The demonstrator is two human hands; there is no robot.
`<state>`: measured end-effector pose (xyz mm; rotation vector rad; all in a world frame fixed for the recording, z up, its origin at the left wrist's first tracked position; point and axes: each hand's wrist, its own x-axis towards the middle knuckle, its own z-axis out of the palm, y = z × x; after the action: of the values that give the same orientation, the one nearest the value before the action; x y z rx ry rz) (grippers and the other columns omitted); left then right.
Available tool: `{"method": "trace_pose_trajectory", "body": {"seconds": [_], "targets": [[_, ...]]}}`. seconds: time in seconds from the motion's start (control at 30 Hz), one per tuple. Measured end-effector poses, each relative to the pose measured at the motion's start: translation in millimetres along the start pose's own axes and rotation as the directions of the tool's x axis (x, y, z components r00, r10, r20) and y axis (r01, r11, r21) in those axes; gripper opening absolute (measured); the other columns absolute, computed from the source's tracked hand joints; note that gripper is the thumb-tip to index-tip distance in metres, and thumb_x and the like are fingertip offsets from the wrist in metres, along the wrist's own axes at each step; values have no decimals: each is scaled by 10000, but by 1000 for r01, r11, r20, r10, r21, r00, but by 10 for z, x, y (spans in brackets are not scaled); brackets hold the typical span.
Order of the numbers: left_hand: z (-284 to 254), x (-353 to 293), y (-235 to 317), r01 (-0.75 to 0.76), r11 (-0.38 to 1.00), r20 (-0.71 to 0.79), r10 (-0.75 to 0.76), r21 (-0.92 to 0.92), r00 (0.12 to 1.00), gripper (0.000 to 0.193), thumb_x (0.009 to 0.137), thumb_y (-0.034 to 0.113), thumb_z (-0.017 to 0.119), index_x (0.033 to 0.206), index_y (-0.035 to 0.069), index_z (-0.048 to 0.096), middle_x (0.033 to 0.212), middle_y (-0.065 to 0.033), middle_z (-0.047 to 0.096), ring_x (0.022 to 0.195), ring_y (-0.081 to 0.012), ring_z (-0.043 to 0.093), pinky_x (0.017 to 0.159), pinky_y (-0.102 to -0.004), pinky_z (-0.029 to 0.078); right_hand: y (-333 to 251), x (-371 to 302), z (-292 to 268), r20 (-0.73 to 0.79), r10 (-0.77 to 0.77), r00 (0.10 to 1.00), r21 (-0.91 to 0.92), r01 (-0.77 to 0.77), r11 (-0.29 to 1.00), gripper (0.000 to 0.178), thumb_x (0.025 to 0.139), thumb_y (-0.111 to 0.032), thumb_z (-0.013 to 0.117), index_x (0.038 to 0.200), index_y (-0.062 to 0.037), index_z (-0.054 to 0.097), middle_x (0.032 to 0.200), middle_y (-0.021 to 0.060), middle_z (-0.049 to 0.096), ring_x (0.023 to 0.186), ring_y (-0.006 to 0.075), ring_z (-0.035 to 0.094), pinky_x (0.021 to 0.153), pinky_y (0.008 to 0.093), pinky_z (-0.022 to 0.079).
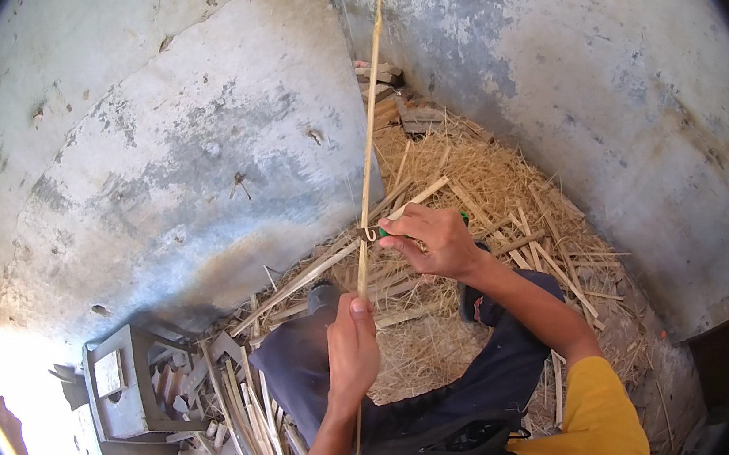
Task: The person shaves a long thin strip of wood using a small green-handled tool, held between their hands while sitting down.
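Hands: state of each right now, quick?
Left hand: closed around the bamboo strip.
Right hand: closed on a green-handled tool, held at the strip.

Bamboo strip (369,129) top cut off; green-handled tool (393,231) mostly hidden.

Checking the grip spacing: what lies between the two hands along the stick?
In the head view, only a bare stretch of the thin stick runs between the left hand and right hand.
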<state>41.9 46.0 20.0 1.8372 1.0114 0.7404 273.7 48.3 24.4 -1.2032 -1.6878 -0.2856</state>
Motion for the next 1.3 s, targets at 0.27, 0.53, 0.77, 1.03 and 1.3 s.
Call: {"method": "trace_pose_trajectory", "body": {"seconds": [0.27,0.53,0.77,1.03,1.3], "targets": [[40,-444,-308,17,979,175,20,-202,984,410,1172,371,381,977,48,542,656,26,406,545,-68,353,505,-272,318,1006,376,-568,-309,416,855,-126,-470,874,250,1052,-310,662,1024,-68,720,785,16,691,638,125,597,558,334,462],[-254,-209,-452,660,531,661,-227,-531,715,535,1126,578,378,1125,82,579,669,101,327,487,-35,234,429,-242,194,725,84,-534,104,727,678,510,-664,546,309,1066,-259,639,1258,-26,572,832,-5,574,597,44,445,501,211,337],[-175,55,-348,677,504,691,-199,-536,695,581,1122,608,341,1132,67,552,648,96,302,443,-26,211,398,-222,190,283,-55,-386,357,575,736,742,-598,304,286,1058,-195,653,1280,-47,549,846,-45,539,595,20,408,496,196,322],[-87,234,-223,629,506,689,-92,-589,719,527,1150,530,326,1163,69,581,659,105,307,471,-31,235,420,-239,194,82,-109,-184,349,563,749,580,-644,498,386,964,-245,803,1260,-25,689,868,-31,678,741,29,558,698,227,447],[-12,250,-102,483,690,588,-102,-539,802,542,1164,493,288,1194,38,583,669,78,304,505,-50,271,476,-238,240,-76,-77,-168,340,584,737,522,-664,535,404,936,-193,815,1238,-8,621,932,33,706,778,68,584,730,252,476]]}}
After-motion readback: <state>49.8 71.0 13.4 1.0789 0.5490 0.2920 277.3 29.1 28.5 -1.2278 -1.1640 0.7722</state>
